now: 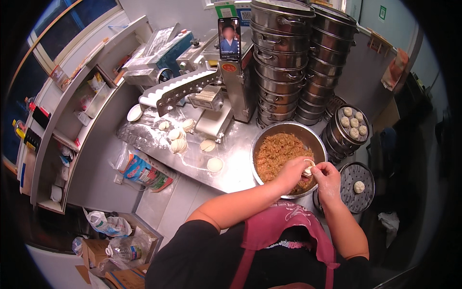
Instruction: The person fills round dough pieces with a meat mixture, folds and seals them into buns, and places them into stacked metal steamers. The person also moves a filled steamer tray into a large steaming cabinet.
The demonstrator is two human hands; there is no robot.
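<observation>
Over the near right part of a steel bowl (253,166) of brown minced filling (276,154), my left hand (292,174) cups a small white dough bun (308,169). The fingers of my right hand (328,181) pinch the bun's edge from the other side. Much of the bun is hidden by the fingers. Beside my right hand, one shaped bun (359,187) rests on a perforated steamer tray (350,202). Flat dough rounds lie on the floured steel table to the left: a stack (178,146) and a single wrapper (214,165) among them.
Tall stacks of steel steamers (281,72) stand behind the bowl. A steamer (341,137) at the right holds several buns. A dough machine with a conveyor (185,89) and a propped phone (229,41) are at the back. A flour bag (144,171) stands below the table's left edge.
</observation>
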